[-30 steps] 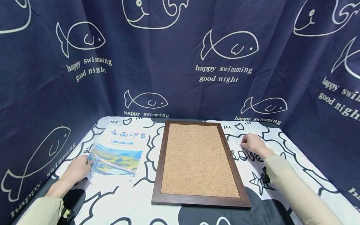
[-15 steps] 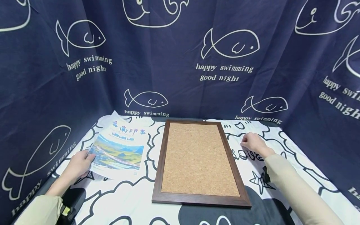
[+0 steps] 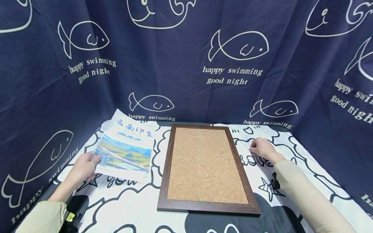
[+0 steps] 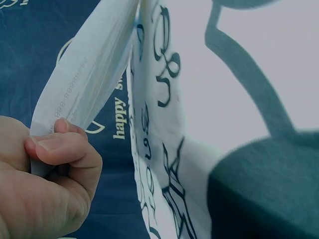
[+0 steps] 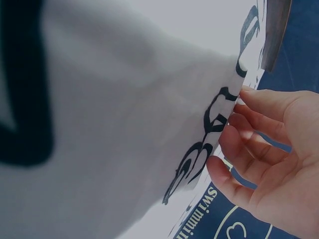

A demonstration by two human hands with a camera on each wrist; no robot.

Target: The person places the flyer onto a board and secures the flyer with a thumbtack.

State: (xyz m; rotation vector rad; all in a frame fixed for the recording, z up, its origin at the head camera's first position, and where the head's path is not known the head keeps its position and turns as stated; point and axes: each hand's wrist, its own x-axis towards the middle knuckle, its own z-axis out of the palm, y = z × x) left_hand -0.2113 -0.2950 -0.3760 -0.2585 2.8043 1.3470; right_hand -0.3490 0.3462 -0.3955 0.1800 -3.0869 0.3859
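My left hand (image 3: 84, 165) pinches a printed paper poster (image 3: 125, 150) by its left edge, between thumb and fingers. A colourful landscape fills its lower half, with purple Chinese characters above. The sheet is raised off the cloth at a tilt. From the left wrist view, the pale back of the poster (image 4: 82, 74) rises from the curled fingers. A cork board (image 3: 207, 165) in a dark brown frame lies flat at the centre. To its right, my right hand (image 3: 263, 150) rests on the cloth, fingers loosely bent; the right wrist view shows nothing held.
A white tablecloth (image 3: 128, 207) with black cartoon drawings and lettering covers the table. Dark blue curtains (image 3: 186, 74) printed with fish and words stand behind and at both sides. The poster's right edge is just left of the board.
The poster lay flat one second ago; my left hand has lifted it and moved slightly right and up, tilting the sheet. The right hand and the cork board stay where they were.
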